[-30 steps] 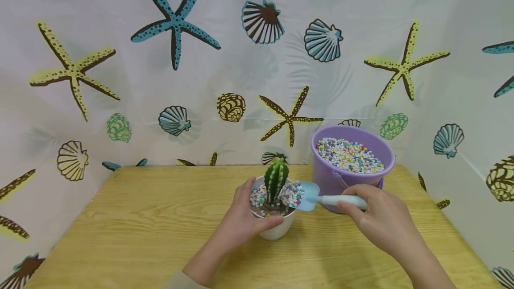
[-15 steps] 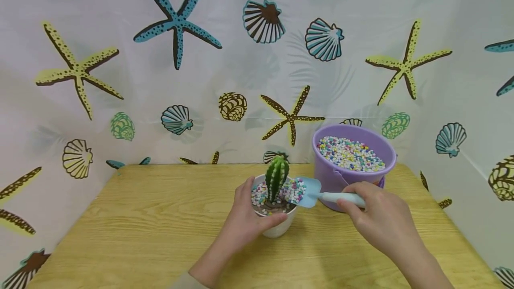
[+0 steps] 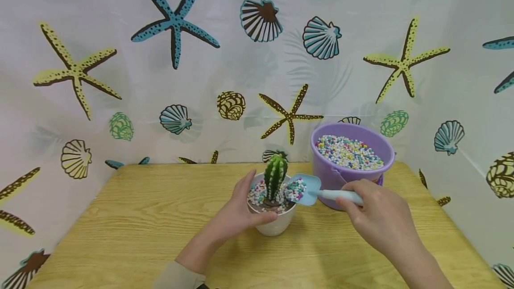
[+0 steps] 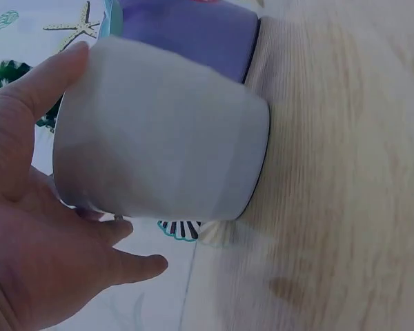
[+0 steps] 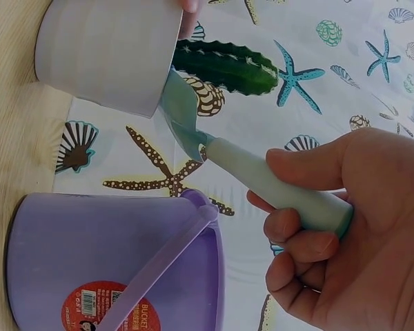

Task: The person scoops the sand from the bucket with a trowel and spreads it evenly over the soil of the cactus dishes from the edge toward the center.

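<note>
A green cactus [image 3: 275, 177] stands in a white flower pot [image 3: 274, 225] on the table, with colored pebbles and some brown soil around its base. My left hand [image 3: 237, 211] grips the pot from the left, thumb on the near side and fingers round the far side of the rim. In my right hand [image 3: 379, 217] is the pale handle of a small light-blue shovel [image 3: 311, 189]. The blade tips over the pot's right rim, with colored pebbles [image 3: 296, 190] on its front part. In the right wrist view, the shovel's blade [image 5: 181, 110] meets the pot's rim.
A purple bucket [image 3: 327, 175] filled with colored pebbles [image 3: 347, 151] stands behind and right of the pot, its handle hanging down the side. The wooden table [image 3: 152, 217] ends at a curtain [image 3: 225, 66] printed with starfish and shells.
The heap of pebbles on the shovel has shrunk, and more pebbles lie at the right of the cactus. The blade has risen slightly at the rim. My left hand keeps hold of the pot.
</note>
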`<state>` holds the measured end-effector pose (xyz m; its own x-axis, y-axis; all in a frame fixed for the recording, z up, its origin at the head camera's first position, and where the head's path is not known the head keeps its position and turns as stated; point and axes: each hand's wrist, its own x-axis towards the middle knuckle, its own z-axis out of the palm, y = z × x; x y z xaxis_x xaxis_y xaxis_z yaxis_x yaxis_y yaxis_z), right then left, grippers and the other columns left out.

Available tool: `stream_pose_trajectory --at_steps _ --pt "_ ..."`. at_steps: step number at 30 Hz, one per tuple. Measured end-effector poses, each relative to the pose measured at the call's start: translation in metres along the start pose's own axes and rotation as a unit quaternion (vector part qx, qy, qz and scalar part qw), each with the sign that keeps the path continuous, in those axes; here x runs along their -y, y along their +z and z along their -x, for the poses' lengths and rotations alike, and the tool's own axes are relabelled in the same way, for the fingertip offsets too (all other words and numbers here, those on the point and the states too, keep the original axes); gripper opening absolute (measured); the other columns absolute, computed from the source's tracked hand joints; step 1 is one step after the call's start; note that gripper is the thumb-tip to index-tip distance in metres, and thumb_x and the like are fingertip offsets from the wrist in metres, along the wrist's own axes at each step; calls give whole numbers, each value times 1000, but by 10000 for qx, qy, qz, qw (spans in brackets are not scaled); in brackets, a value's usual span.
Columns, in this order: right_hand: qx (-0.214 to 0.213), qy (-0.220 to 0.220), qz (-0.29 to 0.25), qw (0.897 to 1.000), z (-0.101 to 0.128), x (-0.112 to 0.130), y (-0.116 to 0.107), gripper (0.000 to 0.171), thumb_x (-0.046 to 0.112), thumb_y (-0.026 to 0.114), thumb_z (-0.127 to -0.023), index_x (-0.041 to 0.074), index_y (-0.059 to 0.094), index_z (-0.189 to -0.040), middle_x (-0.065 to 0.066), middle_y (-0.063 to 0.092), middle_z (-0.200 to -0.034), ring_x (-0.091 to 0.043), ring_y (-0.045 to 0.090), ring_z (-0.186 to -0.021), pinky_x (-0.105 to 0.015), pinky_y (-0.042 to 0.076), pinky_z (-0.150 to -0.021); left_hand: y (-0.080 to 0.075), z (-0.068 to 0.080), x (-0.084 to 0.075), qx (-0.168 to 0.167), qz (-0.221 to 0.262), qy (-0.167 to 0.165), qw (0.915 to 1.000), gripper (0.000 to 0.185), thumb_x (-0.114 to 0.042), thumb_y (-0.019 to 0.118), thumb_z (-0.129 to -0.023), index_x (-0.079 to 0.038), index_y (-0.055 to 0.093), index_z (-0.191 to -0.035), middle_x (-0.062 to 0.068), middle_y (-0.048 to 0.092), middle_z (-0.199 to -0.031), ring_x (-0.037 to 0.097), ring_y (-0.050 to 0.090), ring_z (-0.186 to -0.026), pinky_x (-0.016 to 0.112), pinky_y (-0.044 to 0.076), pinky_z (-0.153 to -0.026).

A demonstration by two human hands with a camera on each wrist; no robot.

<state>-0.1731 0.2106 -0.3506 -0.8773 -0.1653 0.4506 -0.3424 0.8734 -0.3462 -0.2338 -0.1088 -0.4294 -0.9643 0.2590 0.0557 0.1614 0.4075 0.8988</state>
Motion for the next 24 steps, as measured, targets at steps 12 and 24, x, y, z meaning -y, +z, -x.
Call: stream_pose_trajectory --at_steps 12,24 --pt "-190 -124 188 9996 0 2 1 15 24 86 -97 14 81 -106 5 72 -92 -12 57 -70 -39 50 -59 15 -2 -1 -698 -363 233 9966 131 -41 102 -80 -16 19 -178 28 26 -171 49 39 -153 66 36 -124" --pt "-469 -345 478 9972 1 4 3 15 22 88 -95 13 81 -105 3 72 -91 -15 61 -72 -40 52 -60 27 3 -5 -1031 -513 71 9933 131 -49 101 -80 -19 20 -178 27 24 -169 48 36 -153 66 39 -123"
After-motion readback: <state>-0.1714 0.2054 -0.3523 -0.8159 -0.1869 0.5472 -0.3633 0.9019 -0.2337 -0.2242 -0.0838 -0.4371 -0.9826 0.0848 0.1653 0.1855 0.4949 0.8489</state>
